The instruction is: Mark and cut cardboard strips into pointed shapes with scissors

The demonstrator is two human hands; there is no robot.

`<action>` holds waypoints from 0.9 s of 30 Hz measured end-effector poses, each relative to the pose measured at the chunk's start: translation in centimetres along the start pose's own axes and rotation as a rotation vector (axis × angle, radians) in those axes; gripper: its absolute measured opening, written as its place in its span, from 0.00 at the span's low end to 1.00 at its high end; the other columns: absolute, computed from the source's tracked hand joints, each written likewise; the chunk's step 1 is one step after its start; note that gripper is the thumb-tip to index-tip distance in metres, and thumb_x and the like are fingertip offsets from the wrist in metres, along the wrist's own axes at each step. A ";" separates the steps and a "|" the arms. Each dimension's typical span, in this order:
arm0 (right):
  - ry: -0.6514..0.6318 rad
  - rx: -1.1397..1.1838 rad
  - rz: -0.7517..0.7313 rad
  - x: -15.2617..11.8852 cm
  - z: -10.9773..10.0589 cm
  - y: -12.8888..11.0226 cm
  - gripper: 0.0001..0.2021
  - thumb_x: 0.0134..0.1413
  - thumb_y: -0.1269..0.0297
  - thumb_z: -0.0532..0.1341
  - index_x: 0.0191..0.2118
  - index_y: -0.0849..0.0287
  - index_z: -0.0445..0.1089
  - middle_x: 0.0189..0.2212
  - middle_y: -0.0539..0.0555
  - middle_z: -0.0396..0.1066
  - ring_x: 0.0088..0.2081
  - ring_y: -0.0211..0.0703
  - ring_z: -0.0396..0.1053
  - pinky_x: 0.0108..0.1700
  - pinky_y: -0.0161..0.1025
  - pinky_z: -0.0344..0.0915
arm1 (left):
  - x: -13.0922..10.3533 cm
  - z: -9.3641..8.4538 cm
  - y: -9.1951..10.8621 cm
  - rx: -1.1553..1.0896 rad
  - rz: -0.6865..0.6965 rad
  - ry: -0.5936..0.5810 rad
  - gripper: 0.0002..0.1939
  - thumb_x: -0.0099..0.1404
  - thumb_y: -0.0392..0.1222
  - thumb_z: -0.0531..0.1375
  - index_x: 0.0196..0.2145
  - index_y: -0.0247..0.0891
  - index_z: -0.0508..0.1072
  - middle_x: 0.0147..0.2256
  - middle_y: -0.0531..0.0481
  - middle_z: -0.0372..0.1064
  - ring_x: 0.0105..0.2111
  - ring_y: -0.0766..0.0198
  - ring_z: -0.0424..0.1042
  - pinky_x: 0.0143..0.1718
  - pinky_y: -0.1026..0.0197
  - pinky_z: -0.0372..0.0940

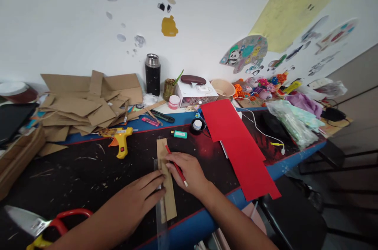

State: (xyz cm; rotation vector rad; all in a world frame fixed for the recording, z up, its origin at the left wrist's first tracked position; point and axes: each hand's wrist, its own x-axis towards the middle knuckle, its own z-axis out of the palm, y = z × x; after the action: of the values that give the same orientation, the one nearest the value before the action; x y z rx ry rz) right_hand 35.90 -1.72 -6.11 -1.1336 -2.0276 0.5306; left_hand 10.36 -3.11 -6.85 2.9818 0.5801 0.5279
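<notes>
Black desk mat (79, 183) below, and the right hand (189, 173) pinches a red pencil (176, 166). Left hand (132, 199), fingers slightly spread, presses ruler (161, 222) and cardboard strip (170, 199), right of the glue gun (121, 142). Uneven pressure could skid the ruler! Strip points away from the person, long axis leaning left.

Readable text: none | small green item (174, 134), white label (180, 134): print too small to read | clear ruler (161, 222): no legible numbers
</notes>
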 end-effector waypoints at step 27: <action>0.042 0.071 0.009 0.2 -0.1 -0.2 0.13 0.75 0.68 0.62 0.59 0.53 0.77 0.53 0.58 0.86 0.52 0.49 0.85 0.57 0.44 0.79 | 2.1 -0.9 -8.5 0.037 -0.046 0.046 0.23 0.74 0.27 0.56 0.55 0.47 0.83 0.56 0.46 0.82 0.63 0.49 0.74 0.66 0.45 0.70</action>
State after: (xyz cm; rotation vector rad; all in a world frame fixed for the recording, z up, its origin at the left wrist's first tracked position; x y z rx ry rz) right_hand 35.82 -1.67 -5.81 -1.1030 -1.9528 0.5743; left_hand 8.88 5.55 -6.35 2.9898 0.6674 0.5903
